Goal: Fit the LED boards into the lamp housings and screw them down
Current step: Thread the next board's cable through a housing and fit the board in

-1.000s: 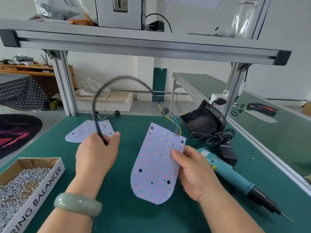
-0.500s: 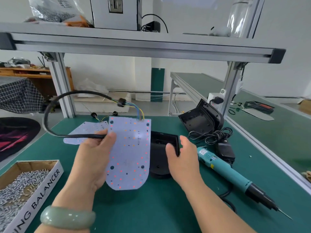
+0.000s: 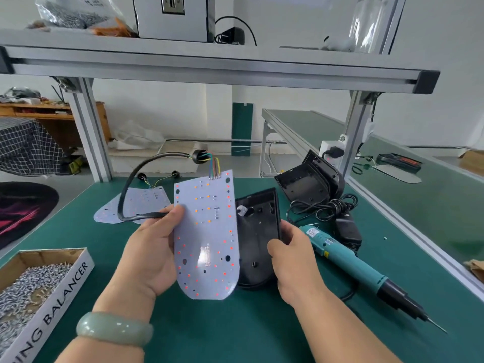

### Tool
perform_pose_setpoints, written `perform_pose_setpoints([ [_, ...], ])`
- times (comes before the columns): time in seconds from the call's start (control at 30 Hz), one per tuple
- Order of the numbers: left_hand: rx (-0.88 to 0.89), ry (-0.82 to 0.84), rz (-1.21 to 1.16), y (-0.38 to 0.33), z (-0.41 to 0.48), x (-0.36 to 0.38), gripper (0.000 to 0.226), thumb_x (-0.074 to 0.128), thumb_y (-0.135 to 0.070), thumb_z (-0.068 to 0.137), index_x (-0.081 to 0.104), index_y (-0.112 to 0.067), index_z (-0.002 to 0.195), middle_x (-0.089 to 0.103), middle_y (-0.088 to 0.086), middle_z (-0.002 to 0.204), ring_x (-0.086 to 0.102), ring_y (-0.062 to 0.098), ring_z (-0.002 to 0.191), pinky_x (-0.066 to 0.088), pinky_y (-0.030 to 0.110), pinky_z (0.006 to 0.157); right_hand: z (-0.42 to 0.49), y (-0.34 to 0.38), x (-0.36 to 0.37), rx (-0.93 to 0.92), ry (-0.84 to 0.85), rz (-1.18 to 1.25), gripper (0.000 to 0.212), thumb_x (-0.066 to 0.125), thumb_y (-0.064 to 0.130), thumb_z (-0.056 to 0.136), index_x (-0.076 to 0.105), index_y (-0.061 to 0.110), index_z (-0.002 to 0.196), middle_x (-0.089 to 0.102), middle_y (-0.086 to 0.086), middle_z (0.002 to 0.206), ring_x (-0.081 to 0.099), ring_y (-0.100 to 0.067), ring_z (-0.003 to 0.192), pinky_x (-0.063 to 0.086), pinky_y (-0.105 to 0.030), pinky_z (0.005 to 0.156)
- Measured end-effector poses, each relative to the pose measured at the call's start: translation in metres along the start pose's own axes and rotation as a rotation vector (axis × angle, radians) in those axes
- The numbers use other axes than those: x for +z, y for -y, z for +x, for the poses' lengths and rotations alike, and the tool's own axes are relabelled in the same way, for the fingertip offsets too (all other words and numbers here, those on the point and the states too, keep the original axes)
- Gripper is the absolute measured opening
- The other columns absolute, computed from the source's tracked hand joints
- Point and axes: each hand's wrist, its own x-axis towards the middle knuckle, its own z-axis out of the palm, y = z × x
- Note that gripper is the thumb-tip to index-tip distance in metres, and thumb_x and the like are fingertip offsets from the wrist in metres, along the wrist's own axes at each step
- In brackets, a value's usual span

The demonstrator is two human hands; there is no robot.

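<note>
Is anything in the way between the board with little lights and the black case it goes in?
Nothing visible is. The left hand holds the LED board right beside the open black housing in the right hand; the cable loops away left.

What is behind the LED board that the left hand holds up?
Behind its right edge sits the black lamp housing, gripped by the right hand; the LED board covers the housing's left part.

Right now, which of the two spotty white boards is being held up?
The nearer LED board, gripped by the left hand; the other board lies flat behind it.
</note>
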Motion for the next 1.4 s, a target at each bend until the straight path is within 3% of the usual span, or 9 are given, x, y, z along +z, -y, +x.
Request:
perform_pose_setpoints([
  [0.17, -0.026, 0.024, -0.110, -0.002, 0.001, 0.001, 0.021, 0.045, -0.022, 0.097, 0.064, -0.012, 0.101, 0.074, -0.001, 0.086, 0.071, 0.012, 0.073, 0.059, 0.030, 0.060, -0.001, -0.001, -0.004, -0.051, -0.001, 0.164, 0.056, 0.035, -0.019, 0.079, 0.056, 0.012, 0.120, 0.073, -0.006, 0.100, 0.067, -0.019, 0.081, 0.052, -0.039, 0.078],
  [0.37, -0.017, 0.058, -0.093, 0.004, 0.001, 0.005, 0.016, 0.047, -0.020, 0.096, 0.062, -0.014, 0.098, 0.074, -0.001, 0.085, 0.071, 0.012, 0.072, 0.059, 0.031, 0.063, -0.002, 0.000, -0.003, -0.100, 0.013, 0.206, 0.060, 0.033, -0.022, 0.079, 0.054, 0.012, 0.124, 0.072, -0.007, 0.106, 0.067, -0.021, 0.088, 0.052, -0.039, 0.081],
  [0.63, 0.051, 0.044, -0.041, 0.006, -0.001, 0.009, 0.017, 0.046, -0.014, 0.097, 0.061, -0.010, 0.091, 0.075, 0.002, 0.081, 0.072, 0.015, 0.070, 0.058, 0.030, 0.059, 0.003, 0.001, -0.014, -0.231, -0.024, 0.201, 0.064, 0.034, -0.023, 0.079, 0.056, 0.024, 0.116, 0.073, 0.007, 0.104, 0.068, -0.006, 0.089, 0.053, -0.019, 0.070],
  [0.8, 0.070, 0.023, -0.078, -0.004, 0.002, 0.007, 0.026, 0.047, -0.018, 0.097, 0.070, -0.011, 0.089, 0.075, 0.001, 0.086, 0.072, 0.013, 0.075, 0.059, 0.031, 0.062, 0.001, 0.005, -0.022, -0.421, -0.054, 0.042, 0.069, 0.039, -0.025, 0.078, 0.054, 0.033, 0.112, 0.067, 0.009, 0.114, 0.063, -0.005, 0.107, 0.050, -0.029, 0.097],
  [0.9, 0.071, 0.008, -0.102, -0.007, 0.001, 0.007, 0.037, 0.047, -0.018, 0.097, 0.076, -0.014, 0.074, 0.075, -0.001, 0.084, 0.072, 0.012, 0.073, 0.059, 0.031, 0.060, 0.001, 0.007, -0.023, -0.481, -0.065, 0.016, 0.070, 0.039, -0.026, 0.077, 0.055, 0.033, 0.112, 0.066, 0.007, 0.117, 0.063, -0.003, 0.107, 0.048, -0.023, 0.098],
  [1.1, 0.053, -0.040, -0.137, -0.008, 0.001, 0.011, 0.047, 0.045, -0.021, 0.099, 0.078, -0.017, 0.066, 0.075, -0.004, 0.080, 0.072, 0.008, 0.071, 0.059, 0.029, 0.057, 0.006, 0.007, -0.030, -0.515, 0.003, 0.010, 0.068, 0.039, -0.027, 0.074, 0.061, 0.024, 0.112, 0.071, 0.007, 0.109, 0.065, -0.008, 0.105, 0.051, -0.027, 0.096],
  [1.17, 0.097, -0.082, -0.164, -0.009, 0.004, 0.012, 0.041, 0.045, -0.020, 0.099, 0.077, -0.014, 0.074, 0.075, -0.005, 0.081, 0.072, 0.008, 0.073, 0.059, 0.027, 0.058, 0.004, 0.008, -0.030, -0.532, 0.075, -0.032, 0.061, 0.041, -0.021, 0.069, 0.064, 0.014, 0.115, 0.073, 0.005, 0.106, 0.066, -0.010, 0.104, 0.052, -0.026, 0.093],
  [1.27, 0.088, -0.077, -0.084, -0.003, 0.004, 0.014, 0.022, 0.049, -0.020, 0.098, 0.068, -0.013, 0.091, 0.075, -0.002, 0.083, 0.071, 0.011, 0.076, 0.058, 0.026, 0.062, -0.002, 0.006, -0.020, -0.499, 0.148, -0.008, 0.060, 0.041, -0.007, 0.061, 0.065, 0.016, 0.111, 0.073, 0.006, 0.105, 0.066, -0.011, 0.104, 0.053, -0.022, 0.087],
  [1.4, 0.061, 0.034, 0.252, 0.014, -0.001, 0.024, 0.028, 0.051, -0.021, 0.096, 0.073, -0.007, 0.085, 0.076, 0.004, 0.086, 0.071, 0.016, 0.073, 0.056, 0.027, 0.062, -0.010, 0.002, -0.006, -0.396, 0.180, 0.147, 0.060, 0.040, -0.008, 0.059, 0.064, 0.022, 0.105, 0.074, 0.007, 0.101, 0.068, -0.009, 0.097, 0.052, -0.020, 0.077],
])
